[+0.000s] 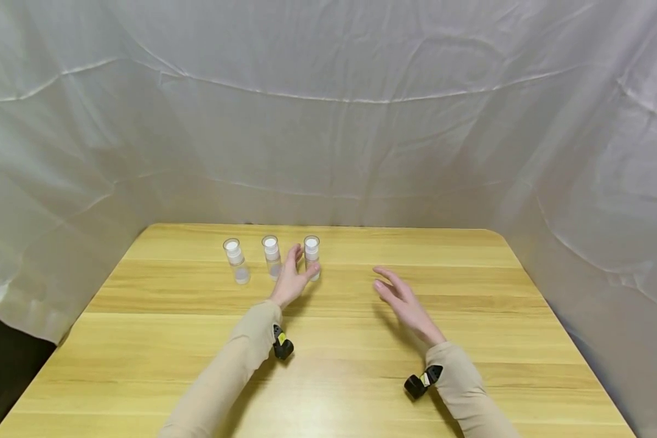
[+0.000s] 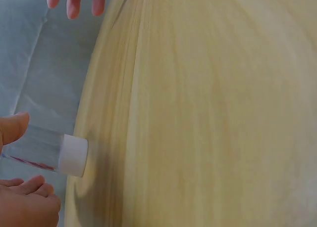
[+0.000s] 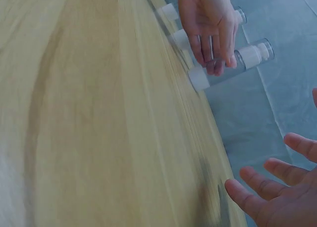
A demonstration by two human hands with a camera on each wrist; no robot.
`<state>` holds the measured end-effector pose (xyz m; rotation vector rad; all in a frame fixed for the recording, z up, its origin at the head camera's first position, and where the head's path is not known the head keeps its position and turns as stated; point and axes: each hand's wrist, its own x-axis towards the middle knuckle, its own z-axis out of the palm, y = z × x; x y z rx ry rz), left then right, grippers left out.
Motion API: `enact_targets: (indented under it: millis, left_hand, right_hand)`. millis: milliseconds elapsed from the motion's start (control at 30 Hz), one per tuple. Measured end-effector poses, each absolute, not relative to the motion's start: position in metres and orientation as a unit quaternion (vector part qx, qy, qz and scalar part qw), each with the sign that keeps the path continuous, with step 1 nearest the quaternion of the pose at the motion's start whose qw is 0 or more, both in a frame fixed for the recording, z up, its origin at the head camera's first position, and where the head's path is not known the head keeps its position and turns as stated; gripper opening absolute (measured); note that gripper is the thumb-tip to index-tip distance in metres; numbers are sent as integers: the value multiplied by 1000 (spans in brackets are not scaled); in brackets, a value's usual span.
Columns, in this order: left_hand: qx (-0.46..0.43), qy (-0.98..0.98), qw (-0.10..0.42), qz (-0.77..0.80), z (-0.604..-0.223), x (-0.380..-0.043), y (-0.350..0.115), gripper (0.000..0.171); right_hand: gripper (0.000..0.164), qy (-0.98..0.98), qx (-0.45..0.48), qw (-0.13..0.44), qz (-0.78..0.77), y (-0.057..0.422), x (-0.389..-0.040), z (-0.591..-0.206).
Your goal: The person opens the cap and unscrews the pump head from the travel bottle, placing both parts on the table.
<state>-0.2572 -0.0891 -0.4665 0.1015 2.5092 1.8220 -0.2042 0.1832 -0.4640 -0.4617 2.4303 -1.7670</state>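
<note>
Three clear bottles with white pump tops under transparent caps stand upright in a row at the back left of the table: a left bottle (image 1: 235, 260), a middle bottle (image 1: 271, 250) and a right bottle (image 1: 311, 244). My left hand (image 1: 291, 282) reaches to the right bottle, thumb and fingers spread on either side of it. The left wrist view shows that bottle's white base (image 2: 73, 155) between thumb and fingers, with a gap around it. My right hand (image 1: 409, 305) hovers over the table to the right, fingers loosely extended and holding nothing.
The wooden table (image 1: 339, 389) has its far edge just behind the bottles. A pale grey curtain (image 1: 328, 140) hangs behind it and along both sides. A small black camera (image 1: 283, 345) is strapped at the left wrist, another camera (image 1: 416, 385) at the right.
</note>
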Motion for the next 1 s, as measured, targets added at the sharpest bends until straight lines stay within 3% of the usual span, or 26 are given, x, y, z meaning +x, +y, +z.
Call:
enact_targets:
  millis: [367, 700, 1000]
  left_hand:
    - [42, 794, 19, 607, -477, -263, -85, 69]
    - [84, 796, -3, 600, -481, -264, -83, 45]
    - [98, 812, -10, 576, -480, -260, -83, 42]
  right_hand:
    - [51, 793, -149, 67, -587, 180, -203, -464]
    - [52, 795, -140, 72, -586, 179, -202, -465]
    - [51, 797, -147, 67, -582, 180, -203, -468]
